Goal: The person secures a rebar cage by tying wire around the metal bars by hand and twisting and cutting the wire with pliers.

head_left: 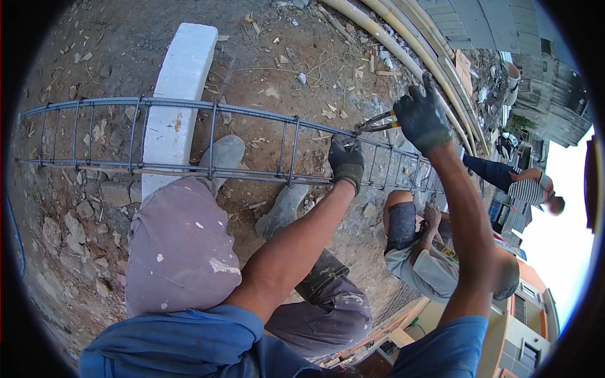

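Note:
A long steel rebar cage [255,120] of long bars and square stirrups stretches across the view. My left hand [346,160], in a dark glove, is closed at the upper bars with its fingers curled on the cage; any tie wire under the fingers is too small to make out. My right hand [421,116], also gloved, grips a pair of pincers [376,123] by the handles. The jaws of the pincers meet the upper bars just beside my left fingertips. My right thumb sticks out, away from the handles.
A white block [179,82] lies under the cage. My boots [225,160] stand on rubble-strewn dirt. Several long poles [403,53] run along the far side. A person [422,252] crouches by the cage's far end; another person [526,188] stands farther off.

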Available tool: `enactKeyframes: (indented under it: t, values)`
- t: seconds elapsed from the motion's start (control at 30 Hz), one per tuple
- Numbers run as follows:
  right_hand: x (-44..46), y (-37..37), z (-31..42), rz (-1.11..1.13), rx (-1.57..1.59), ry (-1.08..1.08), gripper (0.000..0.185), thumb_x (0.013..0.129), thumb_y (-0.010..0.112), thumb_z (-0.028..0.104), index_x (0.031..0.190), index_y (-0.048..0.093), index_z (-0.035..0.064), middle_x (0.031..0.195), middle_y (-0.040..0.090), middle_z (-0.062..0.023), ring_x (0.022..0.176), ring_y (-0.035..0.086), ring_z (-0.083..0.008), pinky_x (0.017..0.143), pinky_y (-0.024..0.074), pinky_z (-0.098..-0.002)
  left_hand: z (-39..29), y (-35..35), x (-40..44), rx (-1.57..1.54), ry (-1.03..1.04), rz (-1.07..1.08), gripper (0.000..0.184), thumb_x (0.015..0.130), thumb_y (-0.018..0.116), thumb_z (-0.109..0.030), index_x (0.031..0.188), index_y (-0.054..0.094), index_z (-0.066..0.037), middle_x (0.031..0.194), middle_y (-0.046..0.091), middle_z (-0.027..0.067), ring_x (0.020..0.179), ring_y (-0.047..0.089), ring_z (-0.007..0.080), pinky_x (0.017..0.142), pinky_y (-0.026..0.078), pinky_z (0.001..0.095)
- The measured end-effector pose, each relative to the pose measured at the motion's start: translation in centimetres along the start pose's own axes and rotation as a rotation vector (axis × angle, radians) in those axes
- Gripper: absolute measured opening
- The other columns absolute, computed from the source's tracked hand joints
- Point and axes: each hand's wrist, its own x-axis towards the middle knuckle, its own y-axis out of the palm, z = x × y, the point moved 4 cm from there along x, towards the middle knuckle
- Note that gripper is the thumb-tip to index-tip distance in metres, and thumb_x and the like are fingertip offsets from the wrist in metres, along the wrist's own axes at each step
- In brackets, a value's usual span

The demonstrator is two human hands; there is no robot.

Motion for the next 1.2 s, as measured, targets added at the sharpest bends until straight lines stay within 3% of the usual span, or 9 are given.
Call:
enactKeyframes:
  t: [0.07, 0.1, 0.27, 0.33, 0.6, 0.87, 1.03, 1.13, 1.2]
  values:
    - [1.2, 0.7, -0.3, 0.795, 0.109, 0.186, 0.014, 0.076, 0.06, 0.012, 0.084, 0.069, 0.0042, 0.088, 0.069, -0.0114, 0.081, 0.066, -0.0326, 0.089, 0.0501, -0.0451, -0.1, 0.0, 0.6, -0.002, 0.052, 0.019, 0.016, 0.083, 0.064, 0.0, 0.097, 0.058, -0.002, 0.092, 0.066, 0.0066, 0.083, 0.06, 0.0119, 0.076, 0.049, 0.0267]
    - [1.6, -0.4, 0.0, 0.826, 0.131, 0.167, 0.017, 0.075, 0.064, 0.015, 0.082, 0.071, 0.002, 0.089, 0.069, -0.0175, 0.082, 0.067, -0.0366, 0.074, 0.0544, -0.04, 0.2, -0.1, 0.5, -0.087, 0.022, 0.048, 0.015, 0.083, 0.064, 0.0, 0.097, 0.059, -0.002, 0.09, 0.066, 0.0058, 0.081, 0.06, 0.012, 0.074, 0.05, 0.0261]
    - [-0.9, 0.5, -0.2, 0.943, 0.355, 0.217, 0.025, 0.073, 0.071, 0.025, 0.09, 0.072, 0.0077, 0.083, 0.069, -0.0175, 0.082, 0.067, -0.0365, 0.074, 0.0525, -0.0392, 3.0, 0.4, 2.1, -0.331, -0.095, 0.113, 0.016, 0.08, 0.066, 0.005, 0.093, 0.06, -0.002, 0.084, 0.066, 0.0032, 0.071, 0.06, 0.0109, 0.064, 0.05, 0.0249]
    - [-4.3, 2.4, 0.7, 1.202, 0.65, 0.637, 0.028, 0.074, 0.072, 0.03, 0.092, 0.072, 0.0091, 0.085, 0.069, -0.0181, 0.084, 0.066, -0.0374, 0.077, 0.0519, -0.041, 2.0, 0.5, 1.8, -0.246, -0.115, 0.08, 0.016, 0.08, 0.065, 0.006, 0.093, 0.06, -0.002, 0.084, 0.067, 0.0034, 0.071, 0.06, 0.011, 0.064, 0.05, 0.025]
    - [-7.7, 2.1, 3.6, 0.889, 0.526, 0.738, 0.039, 0.072, 0.073, 0.04, 0.095, 0.07, 0.0088, 0.093, 0.068, -0.0189, 0.088, 0.066, -0.0359, 0.078, 0.0519, -0.0422, 2.1, 0.4, 1.3, -0.287, -0.179, 0.151, 0.019, 0.081, 0.064, 0.006, 0.097, 0.059, -0.004, 0.085, 0.067, 0.0041, 0.071, 0.061, 0.0121, 0.063, 0.052, 0.0263]
    - [-3.9, 1.5, 0.8, 1.189, 0.511, 0.482, 0.041, 0.065, 0.08, 0.033, 0.094, 0.07, 0.0046, 0.091, 0.068, -0.0185, 0.086, 0.066, -0.0354, 0.079, 0.0527, -0.0398, 2.2, -0.2, -0.2, -0.459, -0.464, 0.25, 0.037, 0.085, 0.06, 0.005, 0.12, 0.056, -0.006, 0.097, 0.064, 0.0037, 0.082, 0.062, 0.017, 0.063, 0.055, 0.0315]
    - [-1.5, 1.9, -1.2, 1.028, 0.388, 0.15, 0.046, 0.065, 0.08, 0.028, 0.1, 0.068, 0.0028, 0.092, 0.068, -0.0199, 0.088, 0.066, -0.036, 0.078, 0.0533, -0.04, -4.1, 0.1, -7.2, 0.133, 0.005, 0.037, 0.036, 0.088, 0.065, -0.019, 0.117, 0.053, -0.001, 0.102, 0.062, 0.0065, 0.091, 0.061, 0.0205, 0.08, 0.05, 0.0323]
    - [-1.6, 0.9, -1.1, 0.844, 0.305, 0.085, 0.052, 0.068, 0.076, 0.029, 0.11, 0.057, 0.0048, 0.093, 0.065, -0.0192, 0.079, 0.064, -0.0398, 0.071, 0.0517, -0.0452, -2.4, 4.7, -5.9, -0.769, -0.816, 0.032, 0.042, 0.085, 0.069, -0.039, 0.106, 0.059, -0.004, 0.096, 0.064, 0.0068, 0.09, 0.061, 0.0168, 0.082, 0.051, 0.0307]
    - [-2.9, 0.3, -0.8, 0.822, 0.301, 0.052, 0.057, 0.073, 0.072, 0.027, 0.121, 0.052, 0.0039, 0.101, 0.062, -0.017, 0.084, 0.063, -0.0369, 0.076, 0.0502, -0.0447, -3.0, 5.3, -3.6, -1.012, -0.846, 0.046, 0.036, 0.087, 0.066, -0.04, 0.101, 0.06, -0.008, 0.097, 0.064, 0.0052, 0.088, 0.061, 0.0151, 0.082, 0.051, 0.0295]
